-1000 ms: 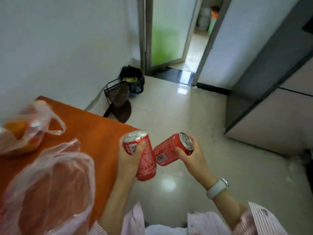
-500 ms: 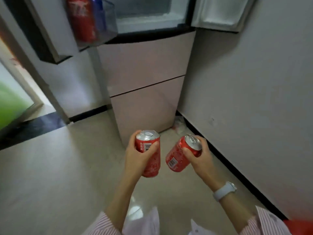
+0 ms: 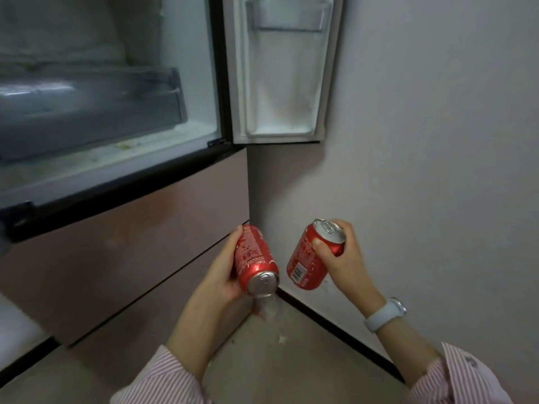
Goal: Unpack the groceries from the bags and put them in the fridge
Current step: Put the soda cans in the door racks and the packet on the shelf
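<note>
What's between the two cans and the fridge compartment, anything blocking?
Nothing visible. The left hand holds one can, the right hand the other can, both below the fridge. Its door is swung open; the clear drawer sits inside, with bare floor in front.

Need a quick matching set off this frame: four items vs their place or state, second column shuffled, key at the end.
Things:
1. left-hand can
2. right-hand can
3. watch
4. door bin

Descriptions:
A. on the right wrist
B. clear plastic, on the inside of the open fridge door
C. silver end tipped toward the camera, gripped by the left hand
D. pull tab up, barcode showing, gripped by the right hand

Pairs: 1-C, 2-D, 3-A, 4-B
</note>
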